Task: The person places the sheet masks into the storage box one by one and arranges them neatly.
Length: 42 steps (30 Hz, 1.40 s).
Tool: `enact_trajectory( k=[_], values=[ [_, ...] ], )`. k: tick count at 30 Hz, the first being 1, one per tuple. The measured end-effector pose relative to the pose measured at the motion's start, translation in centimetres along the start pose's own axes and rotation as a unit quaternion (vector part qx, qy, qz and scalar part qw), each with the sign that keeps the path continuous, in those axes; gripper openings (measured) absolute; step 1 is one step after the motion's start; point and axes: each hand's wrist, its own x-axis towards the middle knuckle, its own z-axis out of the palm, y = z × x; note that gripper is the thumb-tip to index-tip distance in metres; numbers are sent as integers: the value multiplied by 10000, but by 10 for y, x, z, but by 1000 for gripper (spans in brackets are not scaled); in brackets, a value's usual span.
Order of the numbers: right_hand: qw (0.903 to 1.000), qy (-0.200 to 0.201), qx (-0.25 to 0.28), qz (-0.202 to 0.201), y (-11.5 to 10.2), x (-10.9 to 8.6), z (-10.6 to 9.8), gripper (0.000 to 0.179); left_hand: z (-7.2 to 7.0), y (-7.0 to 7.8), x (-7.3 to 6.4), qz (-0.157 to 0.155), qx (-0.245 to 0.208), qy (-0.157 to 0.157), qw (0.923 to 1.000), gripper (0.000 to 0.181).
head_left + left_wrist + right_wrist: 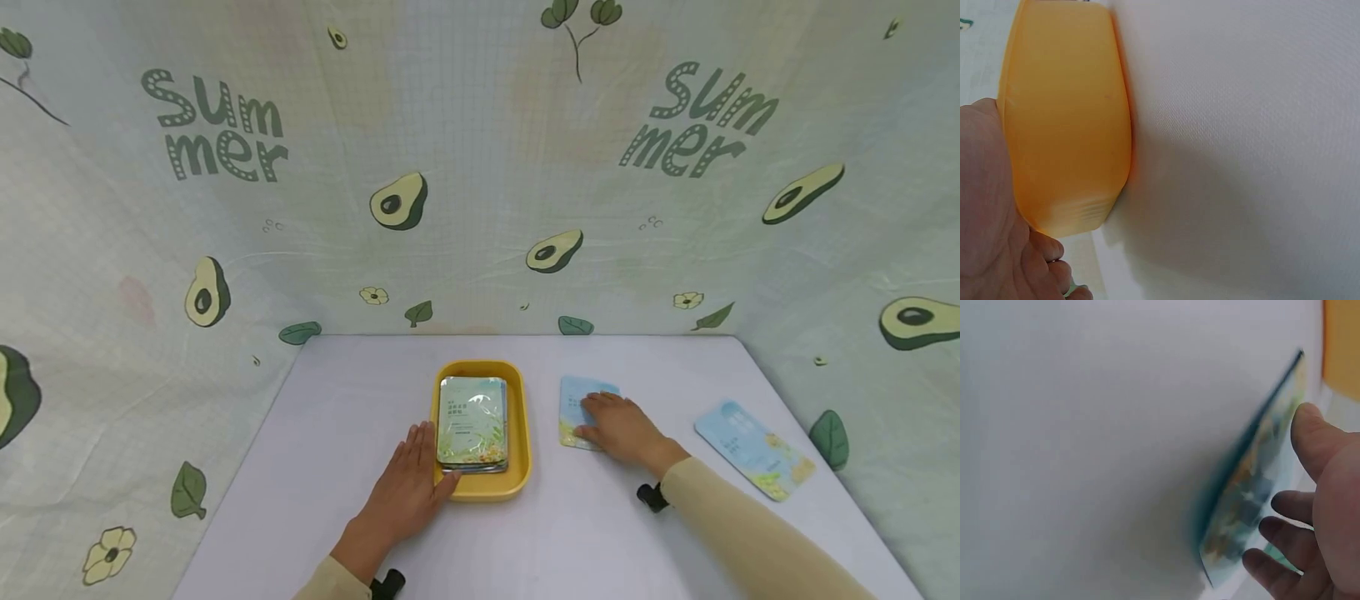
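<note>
A yellow tray (519, 467) stands at the middle of the table, with a stack of pale green sachets (471, 421) inside it. My left hand (405, 487) lies along the tray's left side, fingers straight and thumb at its front rim. In the left wrist view the palm is against the rim of the tray (1066, 125). To the right of the tray is a light blue packet (573, 408). My right hand (621, 427) is over its right part, fingers extended, nothing gripped. In the right wrist view thumb and fingers spread along the face of the packet (1250, 487).
A second light blue packet (753, 450) lies slanted near the table's right edge. Behind the white table (570, 533) hangs a pale cloth (465, 283) printed with avocados and leaves, which also covers both sides.
</note>
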Motion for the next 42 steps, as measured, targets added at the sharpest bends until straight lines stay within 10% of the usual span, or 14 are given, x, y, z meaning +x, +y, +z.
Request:
enact_trajectory(
  k=[6, 14, 28, 42],
  values=[
    [9990, 270, -85, 340, 23, 10, -15, 84, -1, -1, 0, -25, -16, 1, 10000, 91],
    [9964, -382, -94, 755, 40, 25, -11, 117, -1, 0, -1, -27, -115, -29, 9999, 91],
    [9972, 262, 110, 697, 38, 29, -8, 111, -2, 1, -2, 6, -73, -30, 10000, 90],
    [9944, 826, 513, 404, 23, 19, -18, 64, -2, 0, -3, 18, -74, -26, 10000, 90]
  ],
)
